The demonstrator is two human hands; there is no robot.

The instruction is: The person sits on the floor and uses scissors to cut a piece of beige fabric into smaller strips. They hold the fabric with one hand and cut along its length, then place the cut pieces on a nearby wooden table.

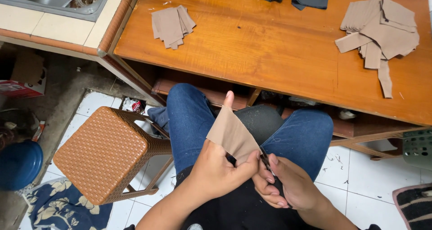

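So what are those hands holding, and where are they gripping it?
The left hand pinches a tan fabric piece at its lower edge. The right hand grips a small dark tool near its handle end; what tool it is cannot be told.

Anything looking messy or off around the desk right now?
Only small things. The right-hand stack of tan fabric pieces is splayed, one strip trailing toward the desk edge, while the smaller stack is tidier. Thread scraps dot the white floor tiles. The left hand and right hand hold a tan piece normally.
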